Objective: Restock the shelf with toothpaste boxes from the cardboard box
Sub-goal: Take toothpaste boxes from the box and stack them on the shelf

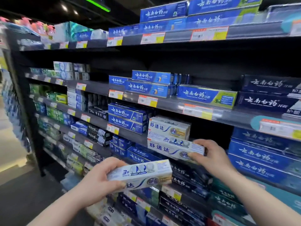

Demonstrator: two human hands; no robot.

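Observation:
My left hand [99,178] grips a white toothpaste box [143,174] at its left end and holds it tilted in front of the shelf. My right hand [210,157] pinches the right end of a second white toothpaste box [169,148], which lies level at the front of the third shelf [128,133]. Right above that box sits a stack of the same white boxes [169,128]. The cardboard box is out of view.
Dark shelving holds many blue boxes [127,118] left of the white stack and dark blue boxes [267,93] on the right. A dark gap [211,132] opens to the right of the white stack. Price tags [147,101] line each shelf edge. The aisle floor [24,190] lies left.

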